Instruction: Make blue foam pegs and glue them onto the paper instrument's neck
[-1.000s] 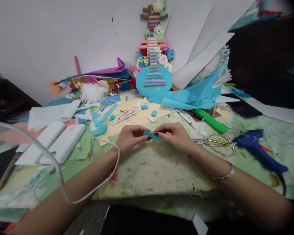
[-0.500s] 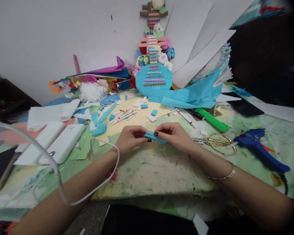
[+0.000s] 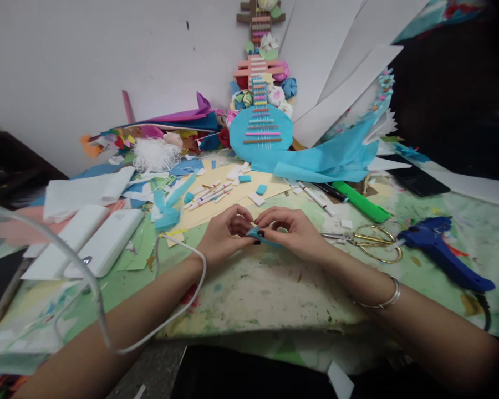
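Over the near middle of the table, both hands pinch a small folded piece of light blue paper [image 3: 254, 232]. My left hand [image 3: 224, 235] grips its left end between thumb and fingers. On the other end are the thumb and fingers of my right hand [image 3: 295, 231], which hide part of the paper. The fingertips of the two hands almost meet. Scissors with gold handles [image 3: 376, 244] lie just right of my right hand. Beyond the hands are small blue and white pieces [image 3: 261, 189] and several thin white paper rolls [image 3: 210, 195].
A blue glue gun [image 3: 444, 252] lies at right, near a green cutter [image 3: 361, 202] and a black phone [image 3: 418, 175]. A blue paper instrument [image 3: 238, 136] leans at the wall. White power banks [image 3: 112, 241] lie left; a white cable [image 3: 102, 310] loops over my left forearm.
The fingers have shifted on the blue paper: my right thumb now presses it from the near side, and the fingertips have come closer together. Less of the paper shows.
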### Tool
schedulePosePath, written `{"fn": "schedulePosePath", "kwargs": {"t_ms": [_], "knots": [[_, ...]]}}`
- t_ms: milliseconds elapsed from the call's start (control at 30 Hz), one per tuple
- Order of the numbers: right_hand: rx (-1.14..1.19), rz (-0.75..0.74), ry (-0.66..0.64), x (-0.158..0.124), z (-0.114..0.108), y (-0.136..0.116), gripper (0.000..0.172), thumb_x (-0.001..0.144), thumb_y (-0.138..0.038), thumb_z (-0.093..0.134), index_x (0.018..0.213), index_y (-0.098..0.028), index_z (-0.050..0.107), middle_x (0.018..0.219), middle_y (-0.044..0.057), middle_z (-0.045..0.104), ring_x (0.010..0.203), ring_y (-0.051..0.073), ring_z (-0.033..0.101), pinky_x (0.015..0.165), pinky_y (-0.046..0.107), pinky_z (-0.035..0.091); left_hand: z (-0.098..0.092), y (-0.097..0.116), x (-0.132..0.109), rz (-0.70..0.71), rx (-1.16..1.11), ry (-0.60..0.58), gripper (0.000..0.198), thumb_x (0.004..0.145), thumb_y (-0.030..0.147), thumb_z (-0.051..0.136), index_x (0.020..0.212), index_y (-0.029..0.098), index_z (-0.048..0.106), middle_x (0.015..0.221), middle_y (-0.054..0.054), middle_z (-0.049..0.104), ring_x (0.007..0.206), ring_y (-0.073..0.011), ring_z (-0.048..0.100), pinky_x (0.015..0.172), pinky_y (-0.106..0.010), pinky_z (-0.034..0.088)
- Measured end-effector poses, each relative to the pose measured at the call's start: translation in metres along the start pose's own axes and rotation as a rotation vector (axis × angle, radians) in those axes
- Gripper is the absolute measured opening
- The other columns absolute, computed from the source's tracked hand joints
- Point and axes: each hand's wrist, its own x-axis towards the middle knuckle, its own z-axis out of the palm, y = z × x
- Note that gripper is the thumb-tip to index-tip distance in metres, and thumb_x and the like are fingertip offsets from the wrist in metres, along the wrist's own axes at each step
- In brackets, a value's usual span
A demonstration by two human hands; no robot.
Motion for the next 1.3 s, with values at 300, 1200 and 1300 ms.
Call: {"fn": "schedulePosePath", "kwargs": {"t_ms": [300, 1200, 1300], "knots": [[0.039, -0.005, -0.004, -0.0006, 0.0020, -0.0009, 0.007, 0.073, -0.023, 0.067, 0.077, -0.018, 0.069, 0.090, 0.005, 0.067, 0.083, 0.016, 0.059, 0.067, 0.028, 0.044, 0.0012, 0.0023, -0.0004, -0.058, -0.060, -0.006, 0.044, 0.058, 0.021, 0.080, 0.088, 0.016, 0.049, 0.068, -0.001, 0.067, 0.062, -0.0125, 0.064, 0.059, -0.021, 0.049], [0.070, 0.019, 0.019, -0.0014, 0.0037, 0.0015, 0.014, 0.072, -0.023, 0.069, 0.084, -0.025, 0.076, 0.088, 0.004, 0.063, 0.080, 0.015, 0.060, 0.072, 0.030, 0.047, 0.0030, 0.0015, 0.0003, -0.113, -0.080, 0.031, 0.050, 0.054, 0.017, 0.081, 0.091, 0.017, 0.047, 0.059, 0.005, 0.063, 0.054, -0.0094, 0.060, 0.054, -0.018, 0.046], [0.085, 0.060, 0.035, -0.0008, 0.0026, 0.0001, 0.021, 0.074, -0.026, 0.067, 0.093, -0.023, 0.074, 0.096, 0.006, 0.066, 0.086, 0.017, 0.061, 0.073, 0.030, 0.048, 0.0022, 0.0017, 0.0012, -0.101, -0.092, 0.051, 0.042, 0.056, 0.018, 0.080, 0.088, 0.015, 0.052, 0.060, 0.003, 0.064, 0.055, -0.0109, 0.062, 0.054, -0.020, 0.048]]}}
